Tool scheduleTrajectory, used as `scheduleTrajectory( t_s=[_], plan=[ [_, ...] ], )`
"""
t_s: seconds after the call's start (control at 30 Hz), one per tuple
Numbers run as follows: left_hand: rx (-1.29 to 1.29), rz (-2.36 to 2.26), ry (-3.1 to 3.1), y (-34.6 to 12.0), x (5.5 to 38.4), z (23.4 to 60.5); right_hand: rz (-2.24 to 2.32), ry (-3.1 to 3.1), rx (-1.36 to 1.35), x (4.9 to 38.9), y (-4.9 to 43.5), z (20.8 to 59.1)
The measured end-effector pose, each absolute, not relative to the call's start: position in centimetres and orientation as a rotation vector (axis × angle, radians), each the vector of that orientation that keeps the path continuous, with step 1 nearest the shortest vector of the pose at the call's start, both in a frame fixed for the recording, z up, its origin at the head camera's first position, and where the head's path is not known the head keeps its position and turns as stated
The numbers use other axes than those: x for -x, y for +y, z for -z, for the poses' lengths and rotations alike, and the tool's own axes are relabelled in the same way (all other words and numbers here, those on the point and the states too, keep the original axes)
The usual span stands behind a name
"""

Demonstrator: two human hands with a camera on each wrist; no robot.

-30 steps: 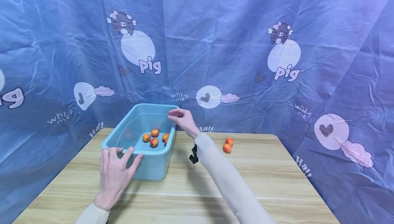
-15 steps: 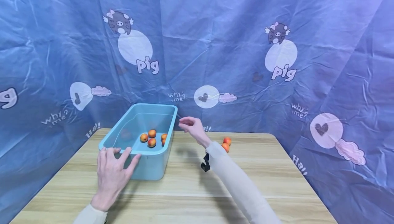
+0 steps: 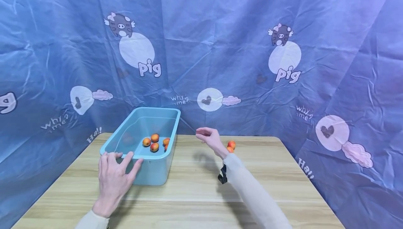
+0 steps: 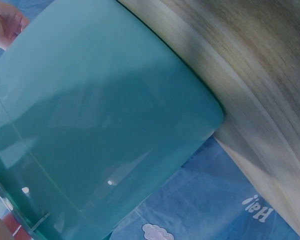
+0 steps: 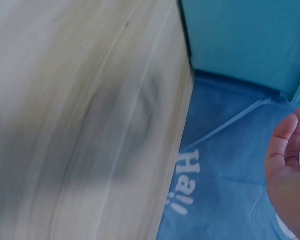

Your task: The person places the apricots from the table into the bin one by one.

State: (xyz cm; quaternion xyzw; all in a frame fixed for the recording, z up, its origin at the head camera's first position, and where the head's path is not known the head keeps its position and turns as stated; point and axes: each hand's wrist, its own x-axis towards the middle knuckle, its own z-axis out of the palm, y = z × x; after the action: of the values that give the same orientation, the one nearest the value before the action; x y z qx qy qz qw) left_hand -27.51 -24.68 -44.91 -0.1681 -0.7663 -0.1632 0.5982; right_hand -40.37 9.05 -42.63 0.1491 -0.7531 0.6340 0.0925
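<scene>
A light-blue plastic bin stands at the left of the table, with several small orange-red fruits, apricot-like, on its floor. My left hand holds the bin's near rim, fingers bent over the edge and thumb against the front. In the left wrist view the bin's wall fills most of the picture. Right of the bin, my right hand hovers above the table, its fingers loosely curled around nothing. Beyond its wrist lie two more fruits, the nearer one partly covered by the arm.
The wooden table has light grain and runs back to a blue printed cloth that hangs behind and at both sides. A black wrist device sits under the right cuff.
My right hand has moved from above the bin's far right rim to the right and lower, nearer the two fruits. My left hand stays on the near rim.
</scene>
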Motion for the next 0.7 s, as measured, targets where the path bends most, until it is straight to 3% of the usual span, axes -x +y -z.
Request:
scheduleTrajectory(
  t_s=[0.7],
  plan=[
    [0.382, 0.376, -1.804, -24.7, 27.4, 44.9, -1.794, -2.336, -0.340, 39.1, 14.9, 43.7]
  ],
)
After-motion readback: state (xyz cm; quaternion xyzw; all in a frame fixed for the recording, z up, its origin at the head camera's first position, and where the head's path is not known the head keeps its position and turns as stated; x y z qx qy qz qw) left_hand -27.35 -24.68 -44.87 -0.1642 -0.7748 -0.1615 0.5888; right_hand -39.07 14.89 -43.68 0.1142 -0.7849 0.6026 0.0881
